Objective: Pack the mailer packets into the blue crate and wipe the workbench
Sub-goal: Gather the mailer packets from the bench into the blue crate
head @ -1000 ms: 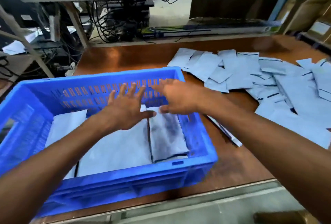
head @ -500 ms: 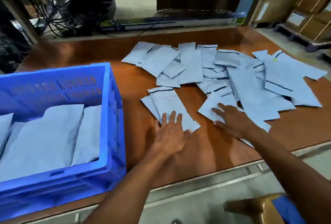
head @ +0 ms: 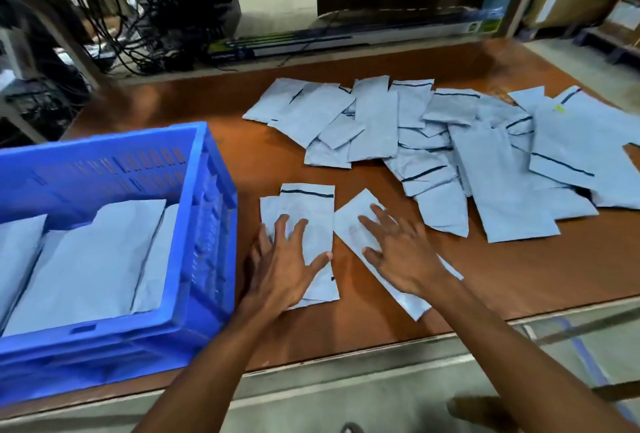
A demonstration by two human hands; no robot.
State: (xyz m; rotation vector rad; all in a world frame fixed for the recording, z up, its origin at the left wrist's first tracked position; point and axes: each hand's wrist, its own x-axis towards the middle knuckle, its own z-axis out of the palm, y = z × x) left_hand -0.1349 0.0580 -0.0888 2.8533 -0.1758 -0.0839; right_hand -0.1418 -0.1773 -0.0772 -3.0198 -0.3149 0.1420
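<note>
Both hands are down flat on the workbench, close to its near edge. The left hand presses on a small stack of packets just right of the blue crate. Its fingers are spread wide and straight, gripping nothing. The right hand lies the same way, splayed flat on a single slanted packet whose near corner points toward the bench's near edge.

Here's the danger as I read it: flat palms on what looks like slick plastic. If the hands sweep these packets together for a scoop, the thin sheets may skate apart or ride over one another instead of stacking. The slanted packet sits close to the near edge and could slide off onto the floor. Too light a pinch on the lift could shed the bottom packet of the stack. A low carry to the left could also snag on the crate's right wall.

Now the mailers themselves: pale blue-grey, thin, flat and lightly wrinkled, many showing a dark strip across one end. The main pile sprawls in overlapping layers across the far right of the bench, well apart from the crate. The packed packets lie flat inside the crate at near left. There are plenty left to pack, I see no cloth, and by my judgement the wiping is not yet begun.
</note>
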